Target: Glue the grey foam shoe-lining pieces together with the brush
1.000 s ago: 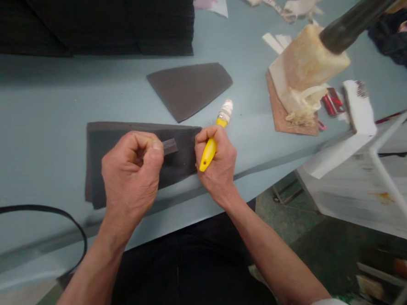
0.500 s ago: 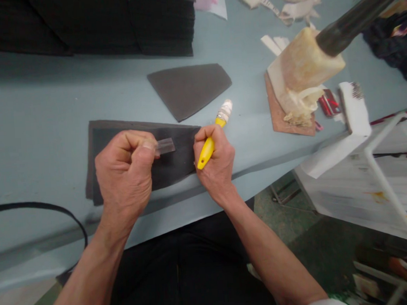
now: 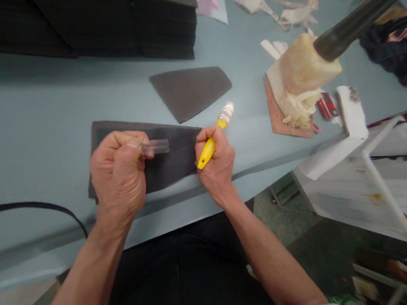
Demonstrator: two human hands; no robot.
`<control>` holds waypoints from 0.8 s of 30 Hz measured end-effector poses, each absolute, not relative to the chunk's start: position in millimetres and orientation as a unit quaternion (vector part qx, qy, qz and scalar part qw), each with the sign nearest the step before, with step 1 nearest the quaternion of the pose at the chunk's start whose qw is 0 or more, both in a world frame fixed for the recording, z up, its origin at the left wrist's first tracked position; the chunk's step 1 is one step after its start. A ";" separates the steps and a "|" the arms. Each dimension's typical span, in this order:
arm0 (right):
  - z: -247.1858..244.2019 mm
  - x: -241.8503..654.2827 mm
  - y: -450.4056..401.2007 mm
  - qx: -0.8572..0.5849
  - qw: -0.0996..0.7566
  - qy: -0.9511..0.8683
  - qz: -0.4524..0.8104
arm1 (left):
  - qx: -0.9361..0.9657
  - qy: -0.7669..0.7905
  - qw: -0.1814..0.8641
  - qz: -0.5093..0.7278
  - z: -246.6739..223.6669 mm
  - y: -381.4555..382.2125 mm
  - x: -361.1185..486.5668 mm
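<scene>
In the head view, the left hand [image 3: 118, 171] is pinching a clear strip [image 3: 160, 146] between thumb and fingers, over the dark sheets [image 3: 176, 165] that are lying on the bench [image 3: 49, 111]. The right hand [image 3: 219, 158] is gripping a yellow brush [image 3: 207, 153], bristles pointing away from the person, and is resting at the sheets' right end. A separate dark piece [image 3: 193, 92] is lying just beyond, while a black stack [image 3: 165, 30] is sitting farther back.
</scene>
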State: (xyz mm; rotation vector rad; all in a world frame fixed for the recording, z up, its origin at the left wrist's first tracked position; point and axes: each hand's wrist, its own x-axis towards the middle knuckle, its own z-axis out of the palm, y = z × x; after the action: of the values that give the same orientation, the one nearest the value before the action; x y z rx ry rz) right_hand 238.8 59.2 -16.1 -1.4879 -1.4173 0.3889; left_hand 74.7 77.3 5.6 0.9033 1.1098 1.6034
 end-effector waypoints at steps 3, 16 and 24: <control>-15.8 239.1 59.0 -0.618 0.501 -0.585 0.155 | 0.310 0.419 0.516 0.680 8.6 80.3 75.2; -18.8 235.7 61.2 -0.623 0.523 -0.577 0.072 | 0.305 0.418 0.507 0.689 6.9 80.0 76.2; -14.7 255.1 54.4 -0.639 0.467 -0.600 0.114 | 0.330 0.395 0.516 0.685 5.5 83.2 76.6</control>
State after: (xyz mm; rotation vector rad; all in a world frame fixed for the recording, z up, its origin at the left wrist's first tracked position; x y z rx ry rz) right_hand 255.1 54.4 -14.7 -1.5688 -1.4726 0.2789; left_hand 76.6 83.2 5.5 0.7936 0.9479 1.6449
